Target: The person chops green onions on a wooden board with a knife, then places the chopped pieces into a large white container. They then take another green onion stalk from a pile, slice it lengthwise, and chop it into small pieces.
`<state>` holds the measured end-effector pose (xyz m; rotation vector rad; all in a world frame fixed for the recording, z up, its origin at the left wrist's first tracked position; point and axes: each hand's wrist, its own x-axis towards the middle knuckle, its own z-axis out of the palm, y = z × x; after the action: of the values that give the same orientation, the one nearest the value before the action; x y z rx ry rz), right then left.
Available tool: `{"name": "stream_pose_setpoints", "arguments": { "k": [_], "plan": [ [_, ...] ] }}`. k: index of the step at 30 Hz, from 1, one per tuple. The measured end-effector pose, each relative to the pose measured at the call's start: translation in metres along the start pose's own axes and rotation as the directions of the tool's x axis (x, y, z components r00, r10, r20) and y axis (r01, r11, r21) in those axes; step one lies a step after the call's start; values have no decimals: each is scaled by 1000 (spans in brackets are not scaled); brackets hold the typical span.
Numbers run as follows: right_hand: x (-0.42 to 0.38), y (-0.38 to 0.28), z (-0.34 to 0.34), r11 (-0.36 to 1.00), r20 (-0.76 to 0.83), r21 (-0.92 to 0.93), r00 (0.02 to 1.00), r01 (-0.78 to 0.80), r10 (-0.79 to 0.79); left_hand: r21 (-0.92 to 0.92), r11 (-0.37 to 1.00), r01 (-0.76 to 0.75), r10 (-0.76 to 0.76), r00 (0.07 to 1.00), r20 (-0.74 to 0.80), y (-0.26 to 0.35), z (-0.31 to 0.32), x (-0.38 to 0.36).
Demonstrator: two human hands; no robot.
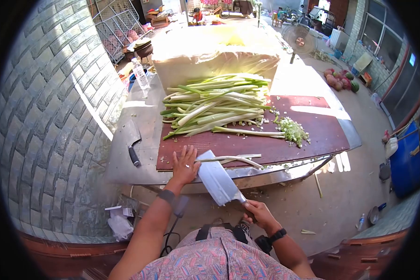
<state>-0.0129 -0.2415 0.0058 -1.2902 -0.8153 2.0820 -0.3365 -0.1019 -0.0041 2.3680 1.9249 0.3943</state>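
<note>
My right hand (260, 215) grips the dark handle of a broad cleaver (218, 179), its blade slanting up and left to the front edge of the red-brown cutting board (308, 123). My left hand (185, 167) lies on the board at its front left, fingers stretched forward, just left of the blade. A few green onion stalks (240, 159) lie along the front edge, running right from the blade; whether my left palm touches their other end is hidden. Behind them is a large pile of green onions (214, 105). Chopped green onion (292, 130) is heaped at the right.
A second knife (134, 144) with a black handle lies on the metal table (119, 163) to the left. Beyond it stands a plastic bottle (140, 74). A large pale wrapped block (214, 58) rises behind the pile. A brick wall (56, 126) flanks the left side.
</note>
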Motion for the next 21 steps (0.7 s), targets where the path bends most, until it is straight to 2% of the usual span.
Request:
{"name": "stream_pose_setpoints", "arguments": {
  "k": [3, 4, 5, 6, 7, 8, 9, 10, 12, 19, 21],
  "plan": [
    [-46, 4, -26, 998, -28, 48, 999, 44, -43, 21, 1000, -2, 2, 1000, 4, 11, -4, 3],
    [-60, 3, -31, 995, -124, 83, 991, 56, -46, 17, 1000, -7, 7, 1000, 7, 19, -4, 4],
    [-69, 3, -35, 991, -221, 117, 974, 72, -44, -19, 997, -75, 75, 997, -16, 28, -4, 5],
    [-74, 4, -39, 990, -228, 120, 973, 73, -44, -55, 988, -144, 142, 989, -42, 36, -2, 7],
    [-79, 4, -44, 979, -307, 165, 950, 121, -66, -59, 987, -151, 149, 988, -41, 45, 4, 11],
    [-83, 3, -48, 963, -385, 205, 919, 174, -85, -118, 966, -229, 216, 969, -117, 55, 11, 16],
    [-86, 2, -54, 954, -392, 225, 914, 200, -99, -171, 936, -309, 275, 941, -197, 63, 15, 21],
    [-87, 1, -60, 952, -402, 223, 910, 208, -104, -176, 931, -319, 283, 938, -201, 69, 19, 28],
    [-89, 2, -72, 936, -441, 226, 885, 269, -148, -299, 887, -353, 276, 923, -269, 81, 24, 43],
    [-119, 3, -98, 911, -539, 286, 836, 298, -105, -285, 871, -400, 332, 908, -257, 137, 49, 108],
    [-128, 1, -102, 912, -562, 267, 819, 310, -114, -146, 896, -419, 371, 887, -274, 158, 52, 129]
  ]
}}
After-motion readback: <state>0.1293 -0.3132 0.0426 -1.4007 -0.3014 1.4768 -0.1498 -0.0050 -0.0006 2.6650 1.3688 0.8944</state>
